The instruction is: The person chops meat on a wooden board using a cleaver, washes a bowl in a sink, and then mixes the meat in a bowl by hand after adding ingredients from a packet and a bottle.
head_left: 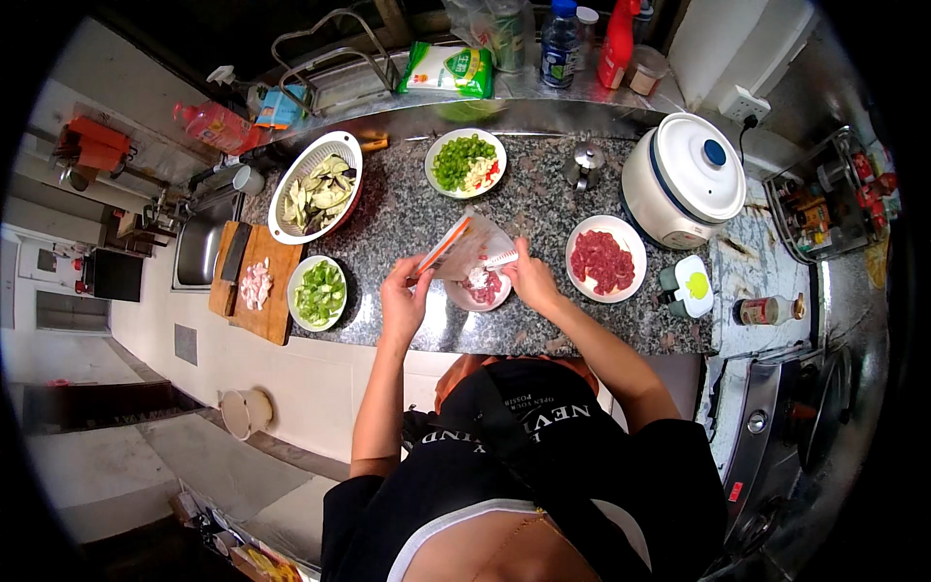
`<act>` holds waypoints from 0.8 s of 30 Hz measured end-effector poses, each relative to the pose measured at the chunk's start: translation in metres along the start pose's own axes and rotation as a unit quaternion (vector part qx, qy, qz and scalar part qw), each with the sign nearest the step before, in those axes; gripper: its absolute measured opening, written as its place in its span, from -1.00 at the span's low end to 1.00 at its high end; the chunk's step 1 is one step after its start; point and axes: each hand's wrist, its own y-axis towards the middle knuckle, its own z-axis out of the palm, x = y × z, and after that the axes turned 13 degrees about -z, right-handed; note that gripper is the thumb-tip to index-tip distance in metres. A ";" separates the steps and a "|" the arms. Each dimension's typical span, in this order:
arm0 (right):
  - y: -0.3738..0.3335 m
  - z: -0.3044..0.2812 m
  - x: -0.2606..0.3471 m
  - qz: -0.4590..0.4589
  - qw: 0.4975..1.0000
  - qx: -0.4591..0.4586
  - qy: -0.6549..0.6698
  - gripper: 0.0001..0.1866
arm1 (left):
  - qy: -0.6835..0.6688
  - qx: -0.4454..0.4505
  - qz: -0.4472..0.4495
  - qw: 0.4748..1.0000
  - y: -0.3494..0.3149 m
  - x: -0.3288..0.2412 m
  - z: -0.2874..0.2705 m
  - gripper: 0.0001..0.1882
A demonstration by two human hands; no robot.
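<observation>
My left hand [402,296] and my right hand [529,276] both hold a clear plastic packet [464,247] with an orange edge, tilted over a small bowl of pink meat [483,288] on the speckled granite counter [407,218]. The left hand grips the packet's lower left edge. The right hand pinches its right end just above the bowl.
A white plate of red meat slices [605,260] lies right of the bowl, by a white rice cooker [682,179]. Chopped green vegetables fill a bowl [318,292] and a plate [465,163]. A colander of eggplant [315,186], a cutting board [255,281] and a sink [199,242] are left.
</observation>
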 end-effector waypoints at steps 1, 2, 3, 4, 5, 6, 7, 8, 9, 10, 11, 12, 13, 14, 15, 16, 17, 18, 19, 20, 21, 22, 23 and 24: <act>0.000 0.000 -0.001 0.000 1.000 0.001 -0.002 -0.54 | 0.003 -0.010 -0.007 1.000 -0.001 0.000 0.001 -0.78; 0.000 -0.001 0.000 0.001 1.000 0.008 0.000 -0.54 | 0.007 -0.019 -0.015 1.000 -0.002 0.001 0.001 -0.78; 0.000 -0.002 0.001 0.002 1.000 0.015 0.002 -0.54 | 0.000 -0.033 -0.016 0.999 -0.002 0.003 0.001 -0.78; 0.001 -0.006 0.004 0.002 1.000 0.022 0.004 -0.54 | -0.006 -0.048 -0.018 0.999 -0.002 0.006 0.000 -0.78; 0.002 -0.010 0.008 -0.009 1.000 0.025 0.000 -0.54 | -0.013 -0.063 -0.019 0.998 -0.002 0.010 -0.002 -0.78; 0.003 -0.016 0.013 -0.020 0.999 0.028 -0.003 -0.55 | -0.048 -0.062 -0.036 0.996 -0.001 0.016 -0.004 -0.78; 0.005 -0.023 0.017 -0.030 0.999 0.030 -0.008 -0.54 | -0.084 -0.060 -0.052 0.993 0.002 0.024 -0.006 -0.78; 0.009 -0.030 0.022 -0.051 0.998 0.028 0.019 -0.55 | -0.119 -0.058 -0.065 0.989 0.006 0.030 -0.011 -0.78; 0.013 -0.037 0.028 -0.072 0.996 0.027 0.046 -0.54 | -0.139 -0.053 -0.108 0.983 0.007 0.037 -0.017 -0.78; 0.017 -0.044 0.032 -0.092 0.993 0.022 0.070 -0.54 | -0.201 -0.030 -0.116 0.972 0.009 0.039 -0.021 -0.79; 0.023 -0.049 0.037 -0.091 0.989 0.014 0.113 -0.56 | -0.298 -0.002 -0.159 0.941 0.012 0.054 -0.026 -0.78; 0.029 -0.058 0.046 -0.089 0.983 0.045 0.156 -0.56 | -0.391 0.025 -0.202 0.898 0.012 0.069 -0.031 -0.77; 0.034 -0.059 0.043 -0.099 0.972 0.077 0.199 -0.54 | -0.455 0.012 -0.256 0.853 0.012 0.069 -0.031 -0.79; 0.039 -0.061 0.038 -0.108 0.959 0.108 0.239 -0.52 | -0.515 0.003 -0.309 0.800 0.013 0.069 -0.029 -0.81; 0.042 -0.064 0.040 -0.096 0.937 0.132 0.309 -0.49 | -0.571 0.038 -0.308 0.760 0.011 0.085 -0.029 -0.83; 0.043 -0.067 0.043 -0.084 0.909 0.157 0.377 -0.45 | -0.623 0.072 -0.307 0.716 0.009 0.109 -0.028 -0.85; 0.043 -0.071 0.046 -0.070 0.890 0.166 0.420 -0.40 | -0.670 0.086 -0.342 0.653 0.009 0.125 -0.023 -0.85; 0.041 -0.070 0.041 -0.070 0.884 0.171 0.430 -0.36 | -0.710 0.101 -0.377 0.586 0.010 0.135 -0.016 -0.84; 0.036 -0.068 0.039 -0.069 0.895 0.173 0.406 -0.34 | -0.729 0.110 -0.387 0.553 0.010 0.132 -0.006 -0.83; 0.030 -0.065 0.042 -0.069 0.904 0.179 0.383 -0.32 | -0.750 0.114 -0.394 0.519 0.006 0.126 0.003 -0.83; 0.024 -0.064 0.047 -0.071 0.911 0.180 0.365 -0.30 | -0.759 0.134 -0.392 0.502 0.005 0.119 0.013 -0.82; 0.018 -0.064 0.054 -0.072 0.917 0.181 0.347 -0.29 | -0.769 0.133 -0.392 0.487 0.004 0.110 0.025 -0.81; 0.013 -0.066 0.065 -0.057 0.930 0.162 0.326 -0.29 | -0.766 0.144 -0.406 0.477 0.002 0.095 0.035 -0.81; 0.012 -0.069 0.069 -0.033 0.944 0.147 0.292 -0.43 | -0.762 0.155 -0.421 0.467 0.003 0.084 0.046 -0.80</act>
